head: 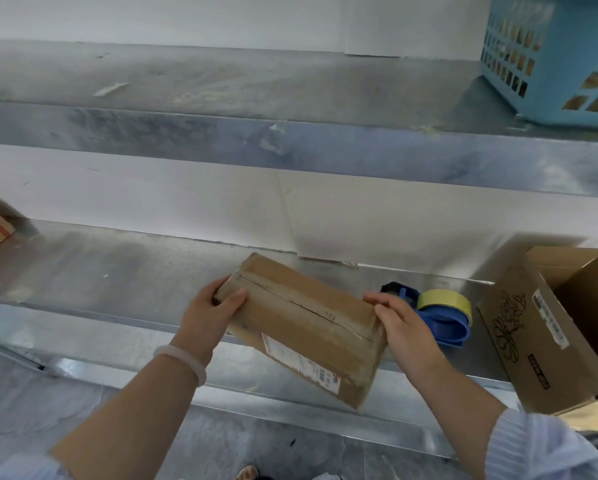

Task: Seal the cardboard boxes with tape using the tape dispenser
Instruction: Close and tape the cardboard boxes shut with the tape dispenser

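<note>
Two hands grip one cardboard box by its ends, tilted above the metal shelf: left hand at nine o'clock, right hand at three. The tape dispenser lies just beyond the right hand.

One wide-angle view from the person's head looks forward and down, close over the metal tabletop. The left hand, right hand and the cardboard box they grip sit centre, an upper shelf above, floor below.

Tape dispenser half hidden behind right hand; basket cropped
</note>
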{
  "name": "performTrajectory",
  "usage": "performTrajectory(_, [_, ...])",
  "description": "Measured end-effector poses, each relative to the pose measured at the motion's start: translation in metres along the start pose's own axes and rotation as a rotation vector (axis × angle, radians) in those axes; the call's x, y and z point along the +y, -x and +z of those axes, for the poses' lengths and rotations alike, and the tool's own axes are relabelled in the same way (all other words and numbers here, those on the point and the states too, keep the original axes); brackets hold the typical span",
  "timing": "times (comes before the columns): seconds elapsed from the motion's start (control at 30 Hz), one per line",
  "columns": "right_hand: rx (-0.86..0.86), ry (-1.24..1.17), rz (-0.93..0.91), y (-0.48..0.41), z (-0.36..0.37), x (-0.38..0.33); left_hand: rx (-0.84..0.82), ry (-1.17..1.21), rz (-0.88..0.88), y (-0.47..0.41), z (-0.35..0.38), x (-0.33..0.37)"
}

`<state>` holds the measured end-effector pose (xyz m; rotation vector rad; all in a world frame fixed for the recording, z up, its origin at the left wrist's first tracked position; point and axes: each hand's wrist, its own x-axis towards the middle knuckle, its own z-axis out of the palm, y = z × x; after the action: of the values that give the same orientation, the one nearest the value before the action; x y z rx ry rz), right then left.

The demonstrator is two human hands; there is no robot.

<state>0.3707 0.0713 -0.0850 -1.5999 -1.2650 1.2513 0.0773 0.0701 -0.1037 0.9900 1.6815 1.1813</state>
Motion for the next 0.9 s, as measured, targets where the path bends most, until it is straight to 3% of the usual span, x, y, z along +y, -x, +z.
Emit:
performTrajectory(0.1, [0.055,0.111,-0.107,-0.005,0.006,-0.003,0.187,0.059,-0.005,0.008,-0.006,-0.009])
performTrajectory(0.23, [0.117,0.658,-0.576,0.011,0.016,-0.002,0.381,0.12,-0.013,0.028,-0.01,-0.018])
performTrajectory(0.3, [0.052,0.87,-0.697,0.013,0.029,0.0,0.382,0.141,-0.029,0.034,-0.008,-0.02])
performTrajectory(0.4, [-0.036,1.033,-0.742,0.005,0.037,0.007,0.245,0.032,-0.049,0.037,-0.01,-0.02])
performTrajectory(0.5, [-0.125,1.04,-0.725,-0.011,0.025,0.009,0.114,-0.025,-0.066,0.03,-0.026,-0.015])
performTrajectory(0.6, [-0.199,1.036,-0.745,-0.023,0.013,0.006,-0.09,0.066,-0.05,0.024,-0.041,-0.009])
performTrajectory(0.67, [-0.169,1.05,-0.736,-0.023,0.013,0.003,-0.206,0.063,-0.017,0.026,-0.043,-0.008])
performTrajectory(0.8, [-0.003,0.945,-0.634,-0.002,0.023,0.003,-0.183,-0.07,0.08,0.042,-0.029,-0.012])
performTrajectory(0.9, [-0.102,0.807,-0.678,0.024,0.031,0.012,-0.167,-0.108,0.14,0.067,-0.006,-0.021])
